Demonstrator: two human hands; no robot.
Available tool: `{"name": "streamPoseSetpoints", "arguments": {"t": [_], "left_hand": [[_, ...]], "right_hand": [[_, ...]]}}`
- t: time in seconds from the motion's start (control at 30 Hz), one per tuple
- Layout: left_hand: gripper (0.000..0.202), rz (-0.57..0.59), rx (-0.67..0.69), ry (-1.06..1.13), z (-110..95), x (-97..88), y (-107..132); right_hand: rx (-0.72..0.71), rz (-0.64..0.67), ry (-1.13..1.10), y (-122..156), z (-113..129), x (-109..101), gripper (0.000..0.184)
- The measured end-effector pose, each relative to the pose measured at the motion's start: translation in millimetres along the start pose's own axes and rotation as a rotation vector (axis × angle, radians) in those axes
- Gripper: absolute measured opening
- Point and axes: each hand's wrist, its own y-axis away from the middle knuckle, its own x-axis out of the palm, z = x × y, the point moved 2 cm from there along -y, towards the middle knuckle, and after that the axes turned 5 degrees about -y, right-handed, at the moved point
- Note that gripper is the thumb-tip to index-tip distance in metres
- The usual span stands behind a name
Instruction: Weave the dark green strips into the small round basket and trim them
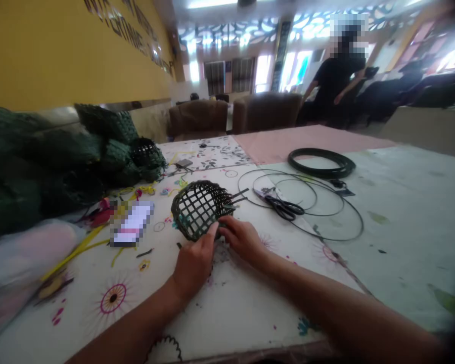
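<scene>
Two-handed, pinched the round, dark-green woven-strip basket (224, 198) by its near edge on the white flower-printed desk (250, 308), with left hand (195, 259) and right hand (245, 239) nearly closed, perhaps risking slipped strips from uneven pulling.

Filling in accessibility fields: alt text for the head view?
A person's left hand and right hand hold the near edge of a dark open-weave basket on a floral tablecloth. Black-handled scissors and a thick dark coil lie right; left, a phone and dark green woven pieces.
</scene>
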Motion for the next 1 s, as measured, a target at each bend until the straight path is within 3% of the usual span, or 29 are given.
{"name": "streamPoseSetpoints", "arguments": {"t": [0.07, 0.13, 0.17, 0.23, 0.3, 0.4, 0.47, 0.53, 0.73, 0.87, 1.0], "left_hand": [[0.045, -0.008, 0.083, -0.005, -1, -11.7, -2], [0.050, -0.114, 0.160, 0.096, 6, -27.9, -6], [0.052, -0.195, 0.140, 0.129, 14, -35.5, -9], [0.054, -0.379, -0.095, 0.090, 36, -45.4, -15], [0.072, -0.322, -0.352, 0.164, 58, -42.2, -19], [0.103, -0.076, -0.623, 0.549, 77, -25.2, -21], [0.108, 0.080, -0.687, 0.781, 78, -16.9, -20], [0.107, 0.153, -0.653, 0.849, 72, -15.9, -20], [0.100, 0.065, -0.597, 0.619, 48, -25.6, -16], [0.096, -0.026, -0.631, 0.597, 41, -25.8, -13], [0.097, -0.164, -0.639, 0.615, 44, -27.0, -14]], "right_hand": [[0.037, 0.058, -0.064, -4, -6, 1, 0.015], [0.066, 0.110, -0.148, -5, -10, 3, 0.015], [0.082, 0.132, -0.192, -6, -12, 3, 0.017], [0.115, 0.170, -0.274, -7, -15, 3, 0.020], [0.126, 0.201, -0.309, -9, -17, 2, 0.023], [0.117, 0.275, -0.305, -12, -19, -2, 0.022], [0.113, 0.324, -0.304, -14, -20, -4, 0.021], [0.115, 0.322, -0.300, -15, -21, -5, 0.021], [0.174, 0.107, -0.289, -13, -16, -6, 0.007], [0.188, -0.024, -0.452, -15, -18, -7, 0.020], [0.157, -0.019, -0.515, -19, -20, -11, 0.020]]}}
